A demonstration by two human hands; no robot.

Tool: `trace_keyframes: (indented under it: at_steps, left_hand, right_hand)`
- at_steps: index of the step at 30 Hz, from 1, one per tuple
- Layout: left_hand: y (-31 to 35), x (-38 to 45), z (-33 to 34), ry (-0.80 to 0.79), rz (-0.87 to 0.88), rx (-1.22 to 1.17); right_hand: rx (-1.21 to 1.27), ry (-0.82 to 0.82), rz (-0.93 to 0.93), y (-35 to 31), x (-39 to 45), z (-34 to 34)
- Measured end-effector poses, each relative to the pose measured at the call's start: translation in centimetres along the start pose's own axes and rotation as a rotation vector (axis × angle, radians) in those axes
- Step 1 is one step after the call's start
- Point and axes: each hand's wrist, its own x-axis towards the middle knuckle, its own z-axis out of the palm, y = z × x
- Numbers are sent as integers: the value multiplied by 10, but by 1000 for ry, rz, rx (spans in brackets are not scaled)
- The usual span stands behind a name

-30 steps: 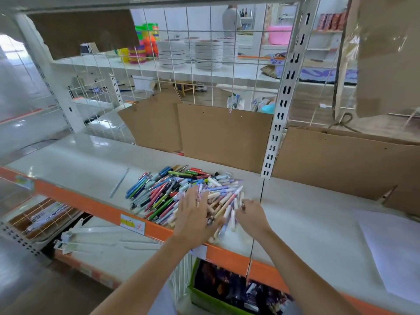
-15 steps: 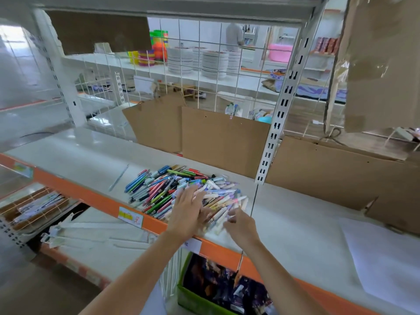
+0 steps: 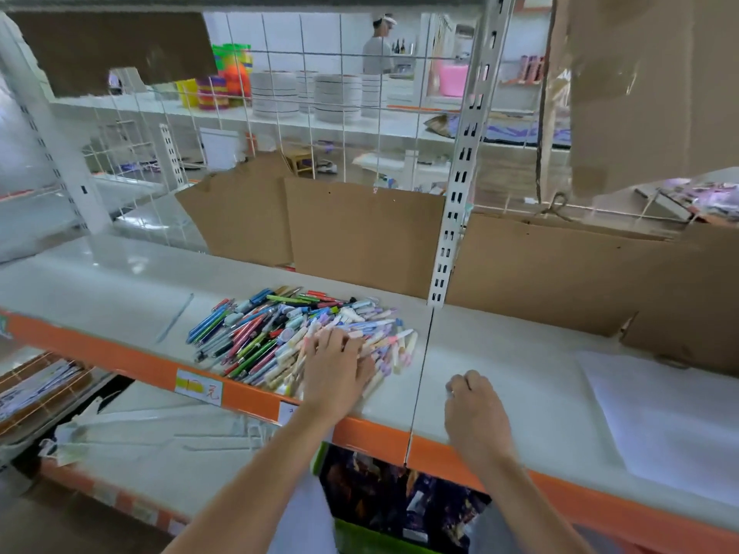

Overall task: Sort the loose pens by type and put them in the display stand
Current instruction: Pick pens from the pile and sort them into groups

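Room: a shop interior with white metal racking; a wire grid panel backs the bay, and through it, at 12 o'clock, stand stacks of white plates and coloured plastic tubs. A person in a white top is seen beyond.

Shelf: a pale surface with an orange front edge, running from 9 o'clock to 4 o'clock, carrying a price label. A slotted white upright rises at 12 o'clock from the seam between two shelf boards.

Cardboard sheets: brown, leaning against the grid at the back of the shelf, from 11 to 3 o'clock.

White sheet: flat on the shelf at 3 o'clock.

Lower shelf: at 8 o'clock, holding flat white pieces; a green-rimmed box sits at 6 o'clock.

Pile of pens: loose, mixed colours, at centre just left of the seam; blue, green and red barrels toward 9 o'clock, pastel ones toward 3 o'clock.

Left hand: palm down on the pastel side of the pile, fingers spread flat and touching pens.

Right hand: right of the seam, well clear of the pile, fingers curled under; whether they hold a pen cannot be told.
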Motion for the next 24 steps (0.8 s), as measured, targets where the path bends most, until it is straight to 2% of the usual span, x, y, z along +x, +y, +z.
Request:
trace_keyframes:
  at_steps: [3, 6, 12, 19, 22, 24]
  left_hand:
    - [-3, -2, 5, 70, -29, -30]
    - [-3, -3, 4, 69, -9, -30]
    - [-8, 0, 18, 176, 40, -35]
    - [-9, 0, 24, 275, 37, -117]
    - [-9, -1, 24, 208, -12, -166]
    - [-8, -2, 21, 195, -12, -168]
  right_hand:
    - [38, 36, 54, 3, 1, 3]
    - [41, 62, 8, 3, 2, 5]
    - [229, 45, -67, -4, 35, -3]
    - [-163, -154, -472, -15, 92, -8]
    - [-307, -165, -545, -13, 94, -11]
    - [-390, -169, -519, -11, 92, -15]
